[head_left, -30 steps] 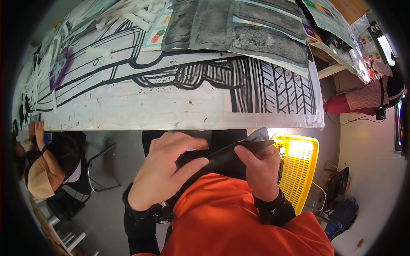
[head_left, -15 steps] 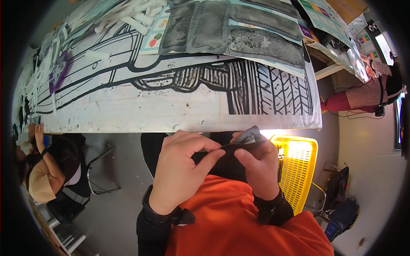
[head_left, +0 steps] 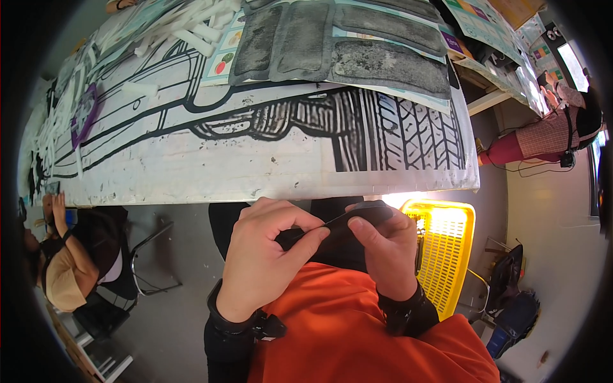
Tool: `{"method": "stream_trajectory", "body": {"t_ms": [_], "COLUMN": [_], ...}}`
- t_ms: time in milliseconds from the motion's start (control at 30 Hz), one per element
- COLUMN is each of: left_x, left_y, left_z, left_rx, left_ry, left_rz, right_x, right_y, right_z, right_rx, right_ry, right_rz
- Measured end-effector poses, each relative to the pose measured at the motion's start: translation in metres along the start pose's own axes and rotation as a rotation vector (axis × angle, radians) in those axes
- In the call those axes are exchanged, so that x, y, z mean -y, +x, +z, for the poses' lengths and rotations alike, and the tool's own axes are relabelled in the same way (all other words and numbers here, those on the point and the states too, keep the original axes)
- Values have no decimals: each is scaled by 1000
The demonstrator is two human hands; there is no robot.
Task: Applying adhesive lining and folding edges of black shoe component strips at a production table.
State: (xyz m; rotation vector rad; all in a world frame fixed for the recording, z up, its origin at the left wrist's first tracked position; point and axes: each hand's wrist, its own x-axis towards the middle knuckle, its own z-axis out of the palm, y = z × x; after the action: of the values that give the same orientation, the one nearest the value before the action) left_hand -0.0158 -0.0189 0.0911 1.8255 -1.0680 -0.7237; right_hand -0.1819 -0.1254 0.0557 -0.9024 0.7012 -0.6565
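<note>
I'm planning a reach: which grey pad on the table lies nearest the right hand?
The front crosswise pad; other crosswise pads lie behind, lengthwise pads to its left.

I watch remotely through the left head-worn fisheye, facing steeply down. The hands (head_left: 268, 255) sit close, just below the dial's centre; the orange garment (head_left: 364, 338), nearest, lies at six o'clock. The worktop (head_left: 255, 175) stretches away toward twelve, its front edge crossing mid-view.

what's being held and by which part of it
A thin black piece: the left hand pinches it at an edge, and the right hand holds it near its right end.
</note>
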Motion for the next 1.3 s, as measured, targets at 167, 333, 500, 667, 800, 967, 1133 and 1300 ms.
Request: {"method": "stream_trajectory", "body": {"t_ms": [167,333,500,667,800,967,1133,1300], "left_x": [0,1,2,-13,-12,0,-8,-4], "left_y": [-1,-1,-1,3,8,7,8,5], "left_z": [0,1,-1,2,5,9,9,16], "left_rx": [7,7,13,-16,-18,-44,2,8], "left_ry": [7,-7,6,18,-30,-118,-288,-340], "left_rz": [-6,-2,2,-21,29,4,-57,-73], "right_x": [-3,-3,-6,-6,-4,-2,2,2], "right_y": [-2,-2,-2,-2,2,1,-2,-4], "right_z": [-2,1,1,5,5,0,-1,0], "right_rx": [-26,-43,-44,-49,7,12,22,30], "right_ry": [-10,22,-9,-66,-52,4,-133,-191], "right_rz": [3,-5,-6,-12,-40,-78,-72,-155]}}
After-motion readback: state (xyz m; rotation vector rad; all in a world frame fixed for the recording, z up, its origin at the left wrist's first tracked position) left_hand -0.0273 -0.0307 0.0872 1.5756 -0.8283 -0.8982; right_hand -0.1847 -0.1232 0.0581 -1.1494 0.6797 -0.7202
